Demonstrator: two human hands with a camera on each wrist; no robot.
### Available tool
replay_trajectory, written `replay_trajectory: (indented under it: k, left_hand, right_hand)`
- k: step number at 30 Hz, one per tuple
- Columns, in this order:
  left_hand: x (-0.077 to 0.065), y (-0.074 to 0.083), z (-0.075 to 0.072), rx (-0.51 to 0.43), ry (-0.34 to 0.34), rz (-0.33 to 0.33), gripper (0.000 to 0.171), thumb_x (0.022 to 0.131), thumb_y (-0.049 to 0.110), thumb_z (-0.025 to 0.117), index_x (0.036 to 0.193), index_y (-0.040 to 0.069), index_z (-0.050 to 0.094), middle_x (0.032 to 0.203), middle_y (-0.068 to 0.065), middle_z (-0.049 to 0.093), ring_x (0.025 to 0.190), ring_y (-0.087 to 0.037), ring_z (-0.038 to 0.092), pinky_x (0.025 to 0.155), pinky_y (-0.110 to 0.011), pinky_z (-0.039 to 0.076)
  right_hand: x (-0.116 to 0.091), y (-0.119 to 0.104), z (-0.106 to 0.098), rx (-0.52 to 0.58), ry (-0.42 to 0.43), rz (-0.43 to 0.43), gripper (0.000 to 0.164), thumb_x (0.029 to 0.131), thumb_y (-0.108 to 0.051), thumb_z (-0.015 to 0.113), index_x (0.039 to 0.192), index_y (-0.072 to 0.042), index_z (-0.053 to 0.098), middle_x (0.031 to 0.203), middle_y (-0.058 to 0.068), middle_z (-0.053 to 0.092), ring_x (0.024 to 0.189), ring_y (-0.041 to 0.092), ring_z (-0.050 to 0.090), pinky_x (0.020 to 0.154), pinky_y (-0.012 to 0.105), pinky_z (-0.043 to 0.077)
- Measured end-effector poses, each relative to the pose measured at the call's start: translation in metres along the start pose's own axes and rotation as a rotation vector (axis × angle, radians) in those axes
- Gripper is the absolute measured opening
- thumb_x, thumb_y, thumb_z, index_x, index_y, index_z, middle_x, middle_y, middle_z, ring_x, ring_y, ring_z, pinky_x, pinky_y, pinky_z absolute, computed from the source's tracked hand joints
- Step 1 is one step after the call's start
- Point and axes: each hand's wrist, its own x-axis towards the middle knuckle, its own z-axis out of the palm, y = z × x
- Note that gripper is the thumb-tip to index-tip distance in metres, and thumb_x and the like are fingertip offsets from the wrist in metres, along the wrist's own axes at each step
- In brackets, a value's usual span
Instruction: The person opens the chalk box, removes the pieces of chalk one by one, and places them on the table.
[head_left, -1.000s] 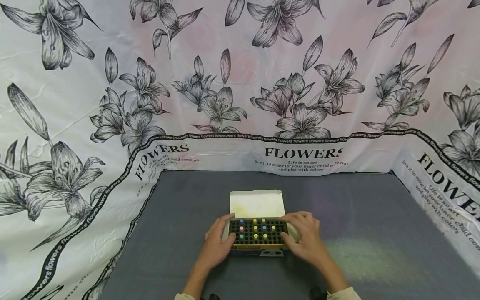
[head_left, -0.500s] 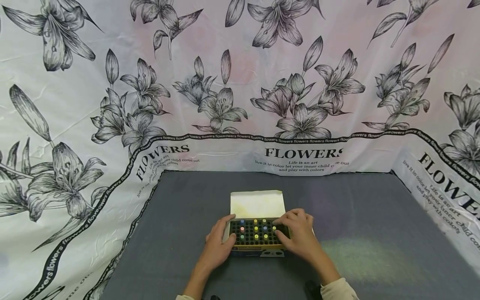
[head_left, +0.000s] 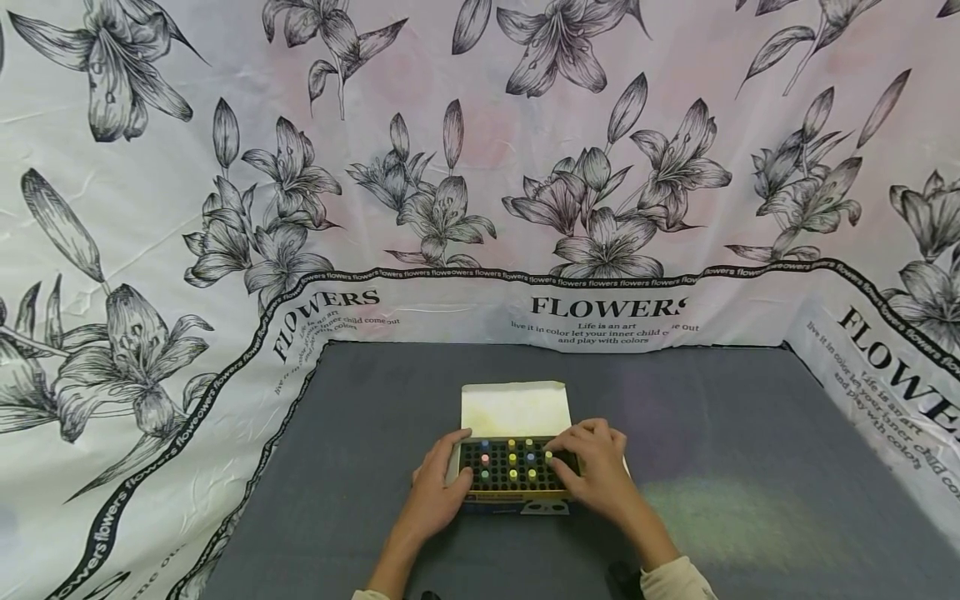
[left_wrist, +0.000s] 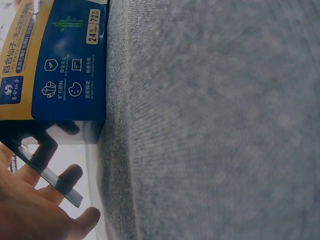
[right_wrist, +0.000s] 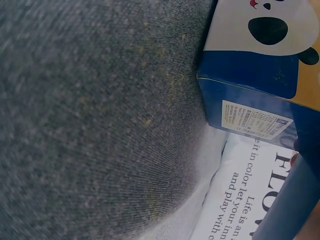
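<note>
An open chalk box (head_left: pixel 517 495) stands on the grey cloth. Its black holed insert (head_left: pixel 497 467) holds several upright chalk sticks, mostly yellow, with blue, pink and green ones among them. My left hand (head_left: pixel 437 482) grips the box's left end, thumb at the front corner and index finger at the back. In the left wrist view its other fingers spread beside a side flap (left_wrist: pixel 55 181). Over the right part of the insert, my right hand (head_left: pixel 600 467) pinches a yellow chalk stick (head_left: pixel 549 456) between thumb and index finger; the stick's lower part is hidden in its hole.
The box's white lid (head_left: pixel 514 408) is folded back behind it. In the right wrist view a blue side flap (right_wrist: pixel 285 205) sticks out from the box's right end. Grey cloth (head_left: pixel 375 400) covers the table, and a flower-printed white sheet (head_left: pixel 450 312) rises behind and at both sides.
My right hand has left the box's right edge, moved left over the insert and taken hold of a yellow chalk stick. The left hand has stayed on the box.
</note>
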Motion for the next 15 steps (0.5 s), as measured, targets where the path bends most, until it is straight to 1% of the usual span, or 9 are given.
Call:
replay_trajectory:
  k: [3,8,11,15]
  left_hand:
    - [-0.0005,0.0001,0.0,-0.002,0.001,0.001,0.054,0.092,0.022,0.056,0.141,0.039,0.042,0.142,0.005,0.049,0.111,-0.018,0.052,0.096,-0.058,0.029]
    - [-0.0011,-0.0002,-0.0002,0.005,0.01,0.009,0.054,0.091,0.022,0.057,0.141,0.038,0.043,0.14,0.004,0.051,0.098,-0.015,0.051,0.093,-0.054,0.031]
    - [-0.0012,-0.0004,-0.0003,0.006,0.012,0.01,0.053,0.091,0.022,0.057,0.141,0.037,0.044,0.14,0.004,0.051,0.098,-0.015,0.051,0.091,-0.053,0.032]
    - [-0.0005,-0.0004,-0.0001,0.002,0.009,0.001,0.054,0.091,0.022,0.057,0.141,0.038,0.043,0.141,0.004,0.05,0.103,-0.016,0.052,0.092,-0.054,0.032]
  right_hand:
    - [-0.0005,-0.0001,-0.0003,0.022,0.01,0.007,0.021,0.076,-0.017,0.081,0.095,-0.022,0.073,0.091,-0.01,0.067,0.099,0.02,0.044,0.085,0.049,0.018]
    - [-0.0006,-0.0007,-0.0012,0.06,0.023,0.005,0.023,0.076,-0.015,0.08,0.096,-0.022,0.074,0.09,-0.007,0.064,0.1,0.022,0.046,0.087,0.05,0.018]
    - [-0.0005,-0.001,-0.0018,0.086,0.031,0.001,0.023,0.076,-0.013,0.08,0.097,-0.02,0.074,0.093,-0.004,0.063,0.101,0.022,0.048,0.088,0.05,0.018]
    - [0.0008,-0.0016,-0.0034,0.126,0.053,-0.008,0.024,0.077,-0.009,0.078,0.098,-0.019,0.073,0.099,0.0,0.061,0.1,0.018,0.049,0.089,0.049,0.019]
